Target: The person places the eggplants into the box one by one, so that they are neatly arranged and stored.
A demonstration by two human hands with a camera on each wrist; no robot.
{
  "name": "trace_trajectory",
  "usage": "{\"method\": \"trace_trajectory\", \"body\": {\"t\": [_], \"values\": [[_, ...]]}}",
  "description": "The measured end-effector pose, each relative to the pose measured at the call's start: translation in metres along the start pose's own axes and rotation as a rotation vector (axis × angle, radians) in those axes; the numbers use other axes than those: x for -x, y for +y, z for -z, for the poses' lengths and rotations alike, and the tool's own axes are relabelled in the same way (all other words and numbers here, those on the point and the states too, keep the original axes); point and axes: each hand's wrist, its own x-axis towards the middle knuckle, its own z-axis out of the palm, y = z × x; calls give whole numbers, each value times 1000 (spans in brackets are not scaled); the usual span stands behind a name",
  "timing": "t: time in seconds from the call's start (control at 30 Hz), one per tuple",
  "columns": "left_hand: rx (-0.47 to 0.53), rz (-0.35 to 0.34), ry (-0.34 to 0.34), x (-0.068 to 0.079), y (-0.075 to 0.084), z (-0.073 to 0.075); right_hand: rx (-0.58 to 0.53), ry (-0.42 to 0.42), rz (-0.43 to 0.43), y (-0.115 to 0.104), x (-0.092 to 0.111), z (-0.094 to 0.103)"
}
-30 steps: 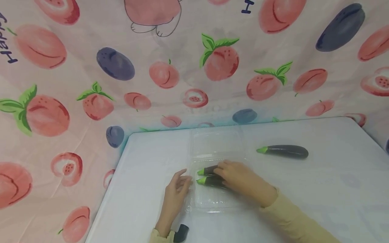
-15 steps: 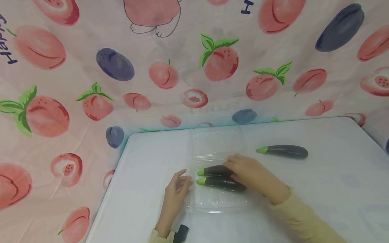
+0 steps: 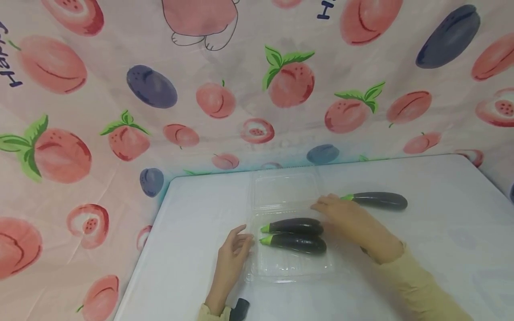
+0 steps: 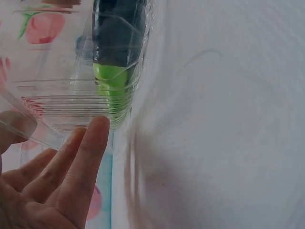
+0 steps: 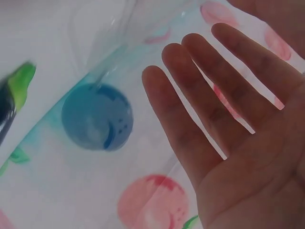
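Two dark aubergines with green stem ends, a farther one (image 3: 295, 226) and a nearer one (image 3: 299, 243), lie side by side in a clear plastic clamshell box (image 3: 295, 272). At the box's left side rests my left hand (image 3: 232, 252). In the left wrist view its straight fingers (image 4: 86, 157) touch the ribbed wall, its thumb by the rim. My right hand (image 3: 351, 218) is above the table just right of the box, with nothing in it; its fingers are straight in the right wrist view. It partly covers the stem of a third aubergine (image 3: 381, 200) on the table.
The box's clear lid (image 3: 286, 189) lies folded back behind its base. Under everything is a white table (image 3: 441, 249), bordered at the back and left by a fruit-printed cloth (image 3: 233, 49). A black wrist device (image 3: 240, 308) sits by the left sleeve.
My right hand has left the two aubergines in the box and moved right and back, towards the third one. Both boxed aubergines are now fully visible. My left hand has stayed put.
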Motion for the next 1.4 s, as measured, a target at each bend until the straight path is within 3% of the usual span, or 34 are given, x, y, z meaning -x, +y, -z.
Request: {"method": "trace_trajectory", "body": {"t": [0.5, 0.7, 0.93, 1.4], "values": [[3, -13, -11, -2, -1, 0, -57, 13, -92, 40, 11, 17], [19, -3, -15, -2, -3, 0, -80, -1, -127, 54, 14, 16], [20, 1, -7, -1, -3, 0, -57, 34, -104, 66, 15, 12], [14, 5, -4, 0, -4, 0, -68, -40, -165, 85, 18, 7]]}}
